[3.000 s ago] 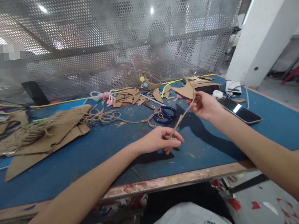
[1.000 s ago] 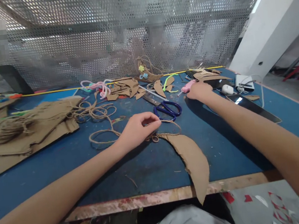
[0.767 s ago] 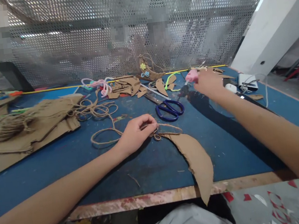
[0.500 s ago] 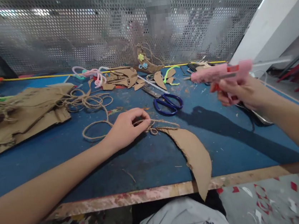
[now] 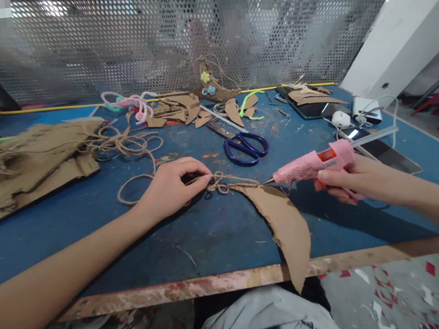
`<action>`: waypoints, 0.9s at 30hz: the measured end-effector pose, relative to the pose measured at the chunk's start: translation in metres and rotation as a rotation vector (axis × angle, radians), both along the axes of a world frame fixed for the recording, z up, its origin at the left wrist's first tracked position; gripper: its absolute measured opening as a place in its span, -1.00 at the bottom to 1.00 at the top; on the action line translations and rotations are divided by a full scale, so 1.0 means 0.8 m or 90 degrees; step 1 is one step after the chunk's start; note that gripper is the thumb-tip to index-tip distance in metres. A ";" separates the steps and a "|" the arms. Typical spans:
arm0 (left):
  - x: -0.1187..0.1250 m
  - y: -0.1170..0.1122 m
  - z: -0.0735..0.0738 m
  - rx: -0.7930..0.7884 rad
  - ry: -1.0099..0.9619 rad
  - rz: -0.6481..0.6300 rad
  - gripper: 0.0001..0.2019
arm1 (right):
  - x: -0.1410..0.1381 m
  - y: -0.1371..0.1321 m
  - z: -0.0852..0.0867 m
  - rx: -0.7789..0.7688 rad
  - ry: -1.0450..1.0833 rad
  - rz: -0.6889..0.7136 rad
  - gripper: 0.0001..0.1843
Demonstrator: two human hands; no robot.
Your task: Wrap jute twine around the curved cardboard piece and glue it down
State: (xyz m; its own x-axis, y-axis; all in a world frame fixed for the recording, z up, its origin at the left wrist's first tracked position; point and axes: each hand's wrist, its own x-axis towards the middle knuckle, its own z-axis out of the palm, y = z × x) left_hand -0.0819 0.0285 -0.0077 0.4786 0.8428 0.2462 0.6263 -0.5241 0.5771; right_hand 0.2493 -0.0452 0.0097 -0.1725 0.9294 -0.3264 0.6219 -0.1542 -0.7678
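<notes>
Pinched between the thumb and fingers of my left hand [image 5: 178, 187] is brown twine [image 5: 221, 184], looped and knotted just past the fingertips. The twine runs along the upper end of a crescent-shaped piece of cardboard [image 5: 285, 225], whose lower tip hangs over the table's front edge. My right hand [image 5: 351, 178] is wrapped around a pink hot glue gun [image 5: 314, 164] with a clear glue stick in its back. Its nozzle points left, close to the twine at the crescent's top; whether it touches, I cannot tell. Blue-handled scissors [image 5: 246, 148] lie just beyond.
Left lie cardboard sheets [image 5: 44, 158] and a tangle of twine [image 5: 122, 141]. Cardboard scraps [image 5: 173, 109], pipe cleaners [image 5: 129, 103] and a decorated crescent [image 5: 214, 88] line the back by the perforated metal screen [image 5: 130, 48]. Phones [image 5: 386, 150] and a white charger [image 5: 366, 109] are at right.
My right hand has brought the glue gun down and left, from above the table to beside the crescent's top. My left hand has shifted slightly left, still pinching the twine.
</notes>
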 end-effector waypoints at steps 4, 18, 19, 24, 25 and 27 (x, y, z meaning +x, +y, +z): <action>-0.001 0.001 -0.001 -0.004 -0.004 -0.008 -0.78 | -0.003 0.003 0.006 0.016 -0.058 0.003 -0.59; -0.004 0.002 -0.004 0.009 -0.018 -0.043 -0.81 | -0.012 0.018 0.010 0.023 -0.139 0.022 -0.49; -0.004 0.002 -0.004 0.009 -0.017 -0.044 -0.81 | -0.012 0.018 0.010 0.026 -0.143 0.024 -0.47; -0.004 0.002 -0.005 0.009 -0.018 -0.046 -0.82 | -0.014 0.015 0.019 0.040 -0.193 0.046 -0.38; -0.004 0.003 -0.005 0.009 -0.017 -0.046 -0.82 | -0.014 0.015 0.021 0.035 -0.204 0.053 -0.37; -0.005 0.003 -0.006 0.009 -0.014 -0.046 -0.82 | -0.013 0.014 0.023 0.015 -0.216 0.062 -0.36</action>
State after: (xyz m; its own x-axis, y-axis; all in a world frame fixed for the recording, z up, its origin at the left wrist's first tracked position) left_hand -0.0855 0.0309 -0.0121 0.5324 0.8024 0.2695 0.5734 -0.5761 0.5824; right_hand 0.2385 -0.0339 0.0280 -0.1455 0.9218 -0.3592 0.8529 -0.0672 -0.5177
